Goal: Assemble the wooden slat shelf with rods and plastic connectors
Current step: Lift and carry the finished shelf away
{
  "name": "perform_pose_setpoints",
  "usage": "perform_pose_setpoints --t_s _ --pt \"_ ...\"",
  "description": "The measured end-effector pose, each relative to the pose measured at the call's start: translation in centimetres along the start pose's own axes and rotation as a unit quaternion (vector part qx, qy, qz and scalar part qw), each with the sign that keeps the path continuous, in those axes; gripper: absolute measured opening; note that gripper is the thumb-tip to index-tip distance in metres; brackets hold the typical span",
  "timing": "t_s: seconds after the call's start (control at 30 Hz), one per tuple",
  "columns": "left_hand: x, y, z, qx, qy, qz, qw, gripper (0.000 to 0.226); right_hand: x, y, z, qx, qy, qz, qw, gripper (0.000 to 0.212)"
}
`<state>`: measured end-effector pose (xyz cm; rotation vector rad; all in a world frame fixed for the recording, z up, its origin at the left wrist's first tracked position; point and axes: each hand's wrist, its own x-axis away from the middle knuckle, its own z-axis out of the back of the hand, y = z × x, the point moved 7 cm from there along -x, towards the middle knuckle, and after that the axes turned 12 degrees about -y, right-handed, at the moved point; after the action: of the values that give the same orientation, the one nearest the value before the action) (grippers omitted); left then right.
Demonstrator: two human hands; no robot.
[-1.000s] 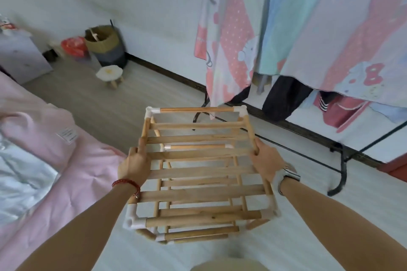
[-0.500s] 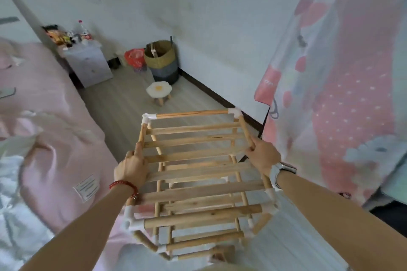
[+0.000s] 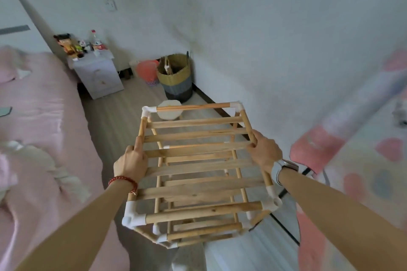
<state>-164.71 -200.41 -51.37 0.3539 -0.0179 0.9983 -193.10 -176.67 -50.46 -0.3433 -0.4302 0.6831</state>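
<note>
the shelf [image 3: 198,160] is held in the air above the floor [image 3: 123,121], between the bed [image 3: 44,138] at 9 o'clock and a hanging pink cloth [image 3: 352,160] at 3 o'clock. its slatted top faces up, and lower tiers are seen through the slats. the left hand [image 3: 130,163] is wrapped round the left side rod, index finger laid along it; the right hand [image 3: 263,152] is clenched on the right side rod, at about mid length on each side. white connectors [image 3: 133,219] sit at the corners.

the frame is judged light and fairly stiff, though push-fit joints could be pulled apart if it is twisted or lifted by one corner. the side rods, taken evenly on both sides, are judged the safest hold; the thin slats are better left alone. assembly looks complete or nearly so. a basket [image 3: 176,77] and nightstand [image 3: 97,75] stand at 12 o'clock.
</note>
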Motion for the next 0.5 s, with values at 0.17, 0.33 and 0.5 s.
perform_pose_setpoints --t_s 0.17,0.33,0.5 --pt "-15.2 1.4 -0.1 0.006 -0.046 -0.006 0.999 0.046 -14.3 -2.4 1.2 0.010 -0.011 -0.033 0.999 0.035" --pt "-25.9 3.9 1.4 -0.001 -0.062 -0.018 0.998 0.048 -23.2 -4.2 3.9 -0.001 -0.010 -0.051 0.999 0.041" --pt "-37.4 8.9 1.4 -0.025 -0.095 -0.036 0.994 0.051 -32.9 -2.8 5.6 -0.033 -0.023 -0.087 0.995 0.041"
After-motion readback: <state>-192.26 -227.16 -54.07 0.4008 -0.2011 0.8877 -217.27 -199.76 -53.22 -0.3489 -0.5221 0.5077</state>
